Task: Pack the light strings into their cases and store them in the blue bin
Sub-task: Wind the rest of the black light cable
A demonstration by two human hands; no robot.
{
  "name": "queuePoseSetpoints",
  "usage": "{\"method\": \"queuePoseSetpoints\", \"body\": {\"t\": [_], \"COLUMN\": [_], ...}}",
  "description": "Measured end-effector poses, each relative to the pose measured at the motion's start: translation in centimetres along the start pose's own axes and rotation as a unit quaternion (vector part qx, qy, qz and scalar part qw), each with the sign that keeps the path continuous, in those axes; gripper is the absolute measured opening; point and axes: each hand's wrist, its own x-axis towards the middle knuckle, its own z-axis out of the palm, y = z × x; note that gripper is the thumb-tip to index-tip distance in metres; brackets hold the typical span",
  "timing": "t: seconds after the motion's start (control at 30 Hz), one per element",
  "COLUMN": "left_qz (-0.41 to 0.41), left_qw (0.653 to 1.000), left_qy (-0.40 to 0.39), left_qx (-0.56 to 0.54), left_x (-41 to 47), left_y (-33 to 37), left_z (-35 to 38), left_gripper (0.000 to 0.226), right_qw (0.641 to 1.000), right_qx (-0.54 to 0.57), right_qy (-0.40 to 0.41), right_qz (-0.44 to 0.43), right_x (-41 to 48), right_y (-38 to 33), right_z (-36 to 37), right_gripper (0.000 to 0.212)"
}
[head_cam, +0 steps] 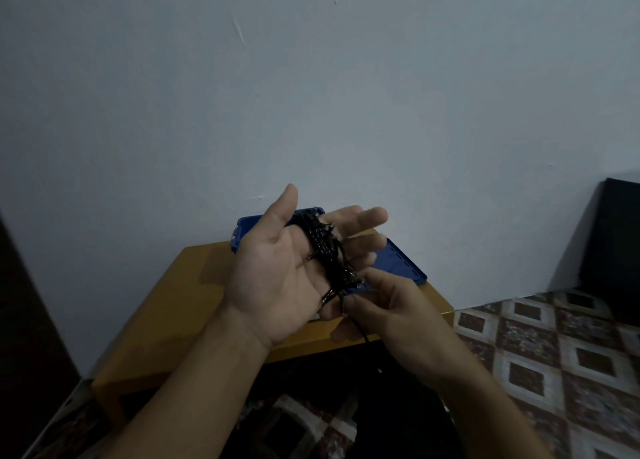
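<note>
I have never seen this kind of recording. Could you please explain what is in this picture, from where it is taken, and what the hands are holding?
There is no machine here, only a person's two bare hands. The single picture comes from a camera worn on the person's head, looking forward and down. The left hand is open, palm up, with a black light string wound around its fingers. The right hand pinches the string just below that coil. Behind the hands, a blue bin stands on a yellow-brown table against a pale wall. The floor has patterned tiles.
</note>
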Motion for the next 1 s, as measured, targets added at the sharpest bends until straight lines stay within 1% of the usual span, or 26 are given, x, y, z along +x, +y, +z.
{"method": "queuePoseSetpoints", "body": {"t": [0.1, 0.2, 0.27, 0.37, 0.4, 0.47, 0.53, 0.63, 0.83, 1.0], "left_qz": [0.014, 0.027, 0.038, 0.057, 0.063, 0.072, 0.074, 0.071, 0.062, 0.055], "left_qw": [1.0, 1.0, 0.999, 0.996, 0.995, 0.992, 0.99, 0.989, 0.99, 0.989], "left_qy": [0.007, 0.012, 0.021, 0.054, 0.062, 0.075, 0.086, 0.086, 0.088, 0.082], "left_qx": [-0.004, 0.002, 0.018, 0.049, 0.054, 0.067, 0.082, 0.099, 0.096, 0.113], "left_x": [0.1, 0.1, 0.1, 0.3, 0.3, 0.4, 0.4, 0.5, 0.7, 0.7], "left_y": [0.1, 0.1, 0.1, -0.1, -0.2, -0.4, -0.4, -0.5, -0.4, -0.5], "left_z": [0.3, 0.4, 0.5, 0.5, 0.5, 0.6, 0.7, 0.6, 0.5, 0.4], "left_gripper": [0.076, 0.075, 0.076, 0.079, 0.081, 0.087, 0.094, 0.1, 0.103, 0.103], "right_qw": [0.999, 0.999, 1.0, 1.0, 1.0, 1.0, 0.999, 0.999, 0.998, 0.999], "right_qx": [0.02, 0.006, 0.002, 0.009, 0.009, -0.008, -0.028, -0.041, -0.049, -0.021], "right_qy": [-0.02, -0.033, -0.024, -0.02, -0.021, -0.022, -0.021, -0.006, 0.022, 0.036], "right_qz": [0.015, 0.011, 0.009, 0.016, 0.017, 0.02, 0.022, 0.023, 0.008, -0.003], "right_x": [-0.1, -0.1, -0.1, -0.2, -0.2, -0.3, -0.3, -0.2, -0.1, -0.2], "right_y": [-0.2, -0.2, -0.3, -0.8, -1.0, -1.1, -0.9, -0.8, -0.8, -0.8], "right_z": [0.0, 0.0, 0.0, 0.1, 0.1, 0.0, -0.2, -0.4, -0.5, -0.5], "right_gripper": [0.016, 0.015, 0.019, 0.029, 0.028, 0.019, 0.015, 0.018, 0.025, 0.026]}}
